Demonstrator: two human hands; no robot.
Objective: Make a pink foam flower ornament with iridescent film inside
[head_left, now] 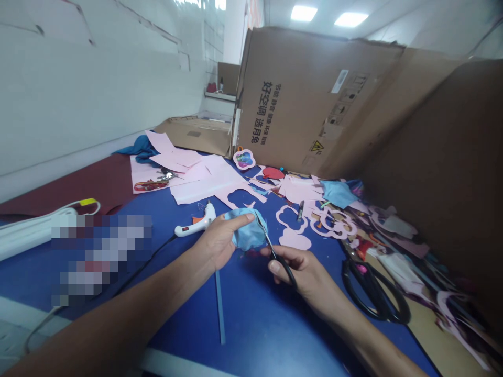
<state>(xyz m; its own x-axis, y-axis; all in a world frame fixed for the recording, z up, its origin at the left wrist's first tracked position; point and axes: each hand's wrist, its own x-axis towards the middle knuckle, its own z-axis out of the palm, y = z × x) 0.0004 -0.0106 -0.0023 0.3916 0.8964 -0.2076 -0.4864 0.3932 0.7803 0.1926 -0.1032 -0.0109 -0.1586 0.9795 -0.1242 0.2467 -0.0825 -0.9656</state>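
My left hand (218,242) pinches a round light-blue paper piece (247,235) above the blue table (251,319). My right hand (301,269) is closed round the black handles of small scissors (271,246), whose blades reach up into the edge of the blue piece. A white glue gun (196,224) lies just left of my left hand, and a clear glue stick (220,306) lies on the table under my left wrist.
Pink paper sheets (204,175) and pink cut-out outlines (314,222) litter the table beyond my hands. Large black scissors (373,296) lie to the right. Cardboard boxes (314,104) wall off the back and right. A white power strip (35,230) sits at the left.
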